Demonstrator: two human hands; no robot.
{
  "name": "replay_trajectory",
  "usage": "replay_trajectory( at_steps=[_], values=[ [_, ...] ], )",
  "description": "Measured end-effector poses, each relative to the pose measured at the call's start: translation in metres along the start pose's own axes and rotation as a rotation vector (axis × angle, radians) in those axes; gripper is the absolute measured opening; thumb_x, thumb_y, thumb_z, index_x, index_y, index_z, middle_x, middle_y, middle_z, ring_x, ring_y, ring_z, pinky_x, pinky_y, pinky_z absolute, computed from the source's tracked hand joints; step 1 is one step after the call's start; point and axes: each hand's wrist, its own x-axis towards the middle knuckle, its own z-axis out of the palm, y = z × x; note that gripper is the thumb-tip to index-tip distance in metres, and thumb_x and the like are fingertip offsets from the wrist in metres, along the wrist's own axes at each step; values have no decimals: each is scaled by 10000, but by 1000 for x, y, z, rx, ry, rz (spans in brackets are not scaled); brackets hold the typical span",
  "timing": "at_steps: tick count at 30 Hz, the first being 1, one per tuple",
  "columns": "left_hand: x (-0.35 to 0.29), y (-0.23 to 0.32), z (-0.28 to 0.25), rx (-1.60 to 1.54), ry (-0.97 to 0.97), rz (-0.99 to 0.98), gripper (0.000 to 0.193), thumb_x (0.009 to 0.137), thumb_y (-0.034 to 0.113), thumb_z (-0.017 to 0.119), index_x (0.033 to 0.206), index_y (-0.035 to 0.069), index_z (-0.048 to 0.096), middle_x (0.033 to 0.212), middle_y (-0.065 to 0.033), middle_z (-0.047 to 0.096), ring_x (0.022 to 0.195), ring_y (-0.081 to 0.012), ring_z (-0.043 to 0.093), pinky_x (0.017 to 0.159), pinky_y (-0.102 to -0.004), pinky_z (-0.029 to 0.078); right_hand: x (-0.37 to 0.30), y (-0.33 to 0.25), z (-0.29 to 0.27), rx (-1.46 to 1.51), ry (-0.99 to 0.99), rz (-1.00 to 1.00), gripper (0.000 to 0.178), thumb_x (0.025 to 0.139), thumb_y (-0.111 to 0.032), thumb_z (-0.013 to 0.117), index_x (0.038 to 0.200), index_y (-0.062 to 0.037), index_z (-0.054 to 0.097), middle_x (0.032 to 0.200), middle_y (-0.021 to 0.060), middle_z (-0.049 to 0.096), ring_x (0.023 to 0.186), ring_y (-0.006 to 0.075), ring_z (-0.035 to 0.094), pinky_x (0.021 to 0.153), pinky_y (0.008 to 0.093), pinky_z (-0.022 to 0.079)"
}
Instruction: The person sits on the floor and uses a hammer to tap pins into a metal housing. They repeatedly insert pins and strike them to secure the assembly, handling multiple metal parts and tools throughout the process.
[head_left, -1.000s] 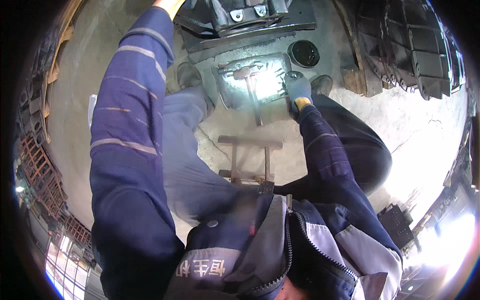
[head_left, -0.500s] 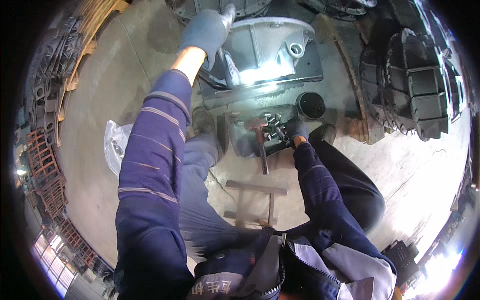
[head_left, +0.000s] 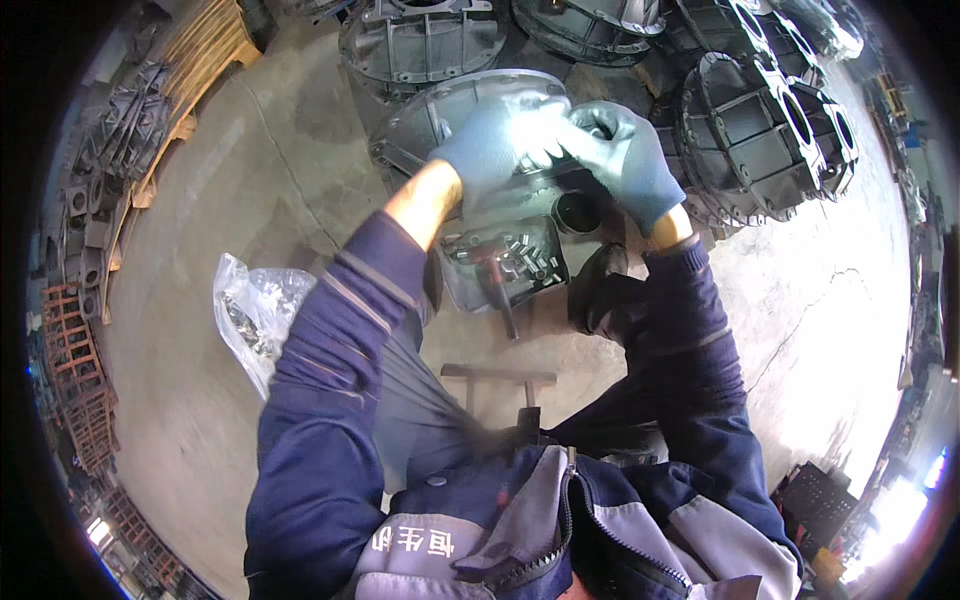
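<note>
My gloved left hand (head_left: 500,145) and gloved right hand (head_left: 625,160) meet over a grey ribbed metal housing (head_left: 425,115). Bright light washes out the left fingers, which are bent toward the right hand. The right thumb and fingers are curled together; whatever is between the hands is too small and glary to make out. Below them a dark tray (head_left: 470,290) holds several short shiny metal cylinders (head_left: 530,258). A hammer (head_left: 497,290) lies across the tray, its handle over the near edge. A round dark container (head_left: 577,212) stands at the tray's far right.
More ribbed housings (head_left: 745,140) stand at right and far side. On the floor at left lies a clear plastic bag (head_left: 265,305) of small metal parts. A wooden pallet (head_left: 215,50) is at far left. A low stool-like frame (head_left: 497,374) sits between my legs.
My left hand has left the housing's far left rim and moved right and nearer. My right hand has risen out of the tray to meet it above the housing. The view has shifted.
</note>
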Motion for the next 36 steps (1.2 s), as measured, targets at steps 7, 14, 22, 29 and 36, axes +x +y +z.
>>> replay_trajectory(
  at_steps=[7, 14, 22, 29, 36],
  values=[
    [-15, 18, 16, -632, 19, -237, 619, 715, 22, 803, 1313, 74, 649, 1245, -147, 678, 1130, -293, 672, 979, -357, 544, -6, -28, 8, -229, 197, 87, 327, 779, -214, 833, 1047, -59, 729, 939, 106, 726, 813, 217, 689, 747, 319, 551],
    [-9, 21, 18, -461, 64, -250, 558, 762, 97, 801, 1296, 45, 650, 1262, -142, 672, 1148, -286, 663, 987, -375, 543, 8, -15, -3, -410, 211, -109, 377, 854, -304, 814, 1124, -49, 752, 995, 108, 723, 850, 172, 686, 790, 292, 555],
    [-14, 28, 8, -350, 69, -57, 339, 1002, 80, 609, 1324, -23, 635, 1235, -135, 705, 1157, -224, 674, 1005, -336, 549, 6, -15, -4, -403, 147, -41, 479, 747, -366, 844, 1132, -94, 757, 1093, 154, 737, 1011, 338, 703, 886, 408, 559],
    [-3, 31, 11, -941, 141, -477, 303, 966, 92, 629, 1258, 31, 685, 1168, -133, 718, 1062, -206, 697, 915, -313, 550, 9, -16, 0, -411, 166, -108, 453, 752, -346, 829, 1120, -89, 760, 1087, 160, 738, 993, 367, 699, 886, 417, 560],
    [9, 42, 10, -356, 236, -413, 438, 899, 103, 663, 1332, 42, 640, 1145, -196, 721, 1032, -326, 709, 892, -392, 566, 3, -15, -4, 328, 93, 181, 356, 926, -170, 777, 1217, 19, 696, 1078, 88, 742, 958, 120, 688, 822, 282, 574]
  ],
)
